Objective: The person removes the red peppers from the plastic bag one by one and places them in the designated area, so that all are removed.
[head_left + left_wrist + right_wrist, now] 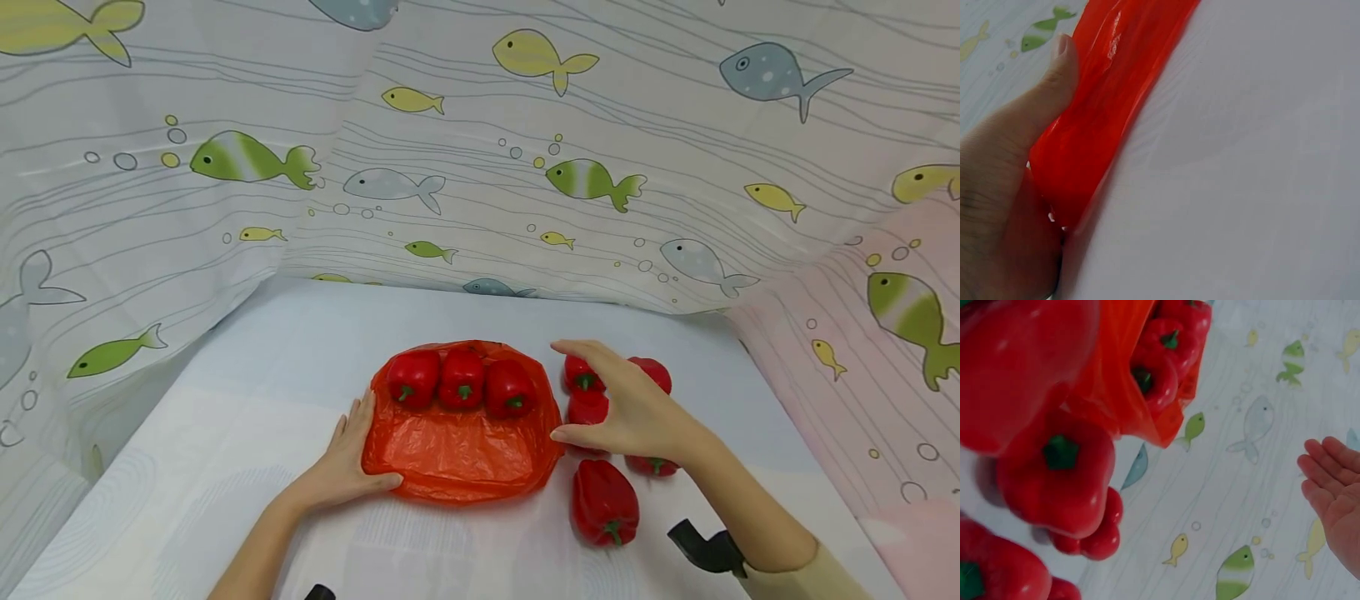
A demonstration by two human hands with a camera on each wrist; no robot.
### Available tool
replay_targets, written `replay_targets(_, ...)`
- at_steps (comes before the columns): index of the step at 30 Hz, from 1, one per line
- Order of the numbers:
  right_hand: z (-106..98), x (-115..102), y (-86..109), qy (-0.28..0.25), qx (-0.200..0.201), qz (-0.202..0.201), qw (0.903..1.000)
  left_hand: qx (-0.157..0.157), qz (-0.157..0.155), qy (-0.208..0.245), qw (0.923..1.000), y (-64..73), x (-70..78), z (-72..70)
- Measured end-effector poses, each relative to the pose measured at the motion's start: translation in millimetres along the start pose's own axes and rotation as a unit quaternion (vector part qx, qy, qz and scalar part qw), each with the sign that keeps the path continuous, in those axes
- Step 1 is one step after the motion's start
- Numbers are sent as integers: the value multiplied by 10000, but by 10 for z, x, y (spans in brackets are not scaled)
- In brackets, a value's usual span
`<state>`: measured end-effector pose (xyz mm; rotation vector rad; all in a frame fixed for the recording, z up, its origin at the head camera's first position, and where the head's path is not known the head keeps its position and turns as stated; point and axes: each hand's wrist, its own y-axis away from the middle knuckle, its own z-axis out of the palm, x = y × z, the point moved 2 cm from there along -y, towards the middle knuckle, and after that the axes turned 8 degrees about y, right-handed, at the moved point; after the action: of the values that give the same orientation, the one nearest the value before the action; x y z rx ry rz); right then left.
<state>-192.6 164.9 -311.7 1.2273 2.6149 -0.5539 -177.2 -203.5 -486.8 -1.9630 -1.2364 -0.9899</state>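
An orange-red plastic bag point(457, 454), its mouth spread wide, lies in the middle of the table. Three red bell peppers point(461, 379) stand in a row along its far side. My left hand point(341, 462) rests against the bag's left edge, fingers extended and thumb at the near rim; the left wrist view shows the thumb beside the red plastic point(1107, 106). To the right of the bag, my right hand point(637, 404) hovers with thumb and fingers spread apart, nothing between them. It partly hides a cluster of red bell peppers point(588, 412) there.
One bell pepper point(603, 502) lies nearer the front, right of the bag. Others point(652, 465) sit behind and under the right forearm. The white table point(360, 325) is bounded at the back and sides by a fish-patterned curtain point(450, 183). Black straps point(708, 550) show near the wrists.
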Motion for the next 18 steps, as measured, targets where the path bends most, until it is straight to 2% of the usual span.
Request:
replay_targets(7,26,-157,-230,-173,-161,-296,9993,-12,13,-22,10000,-11,-12,-5)
replay_targets(18,168,-323,-566,-536,-551,-521,9957,11,18,-47,10000,-16,-33,-10)
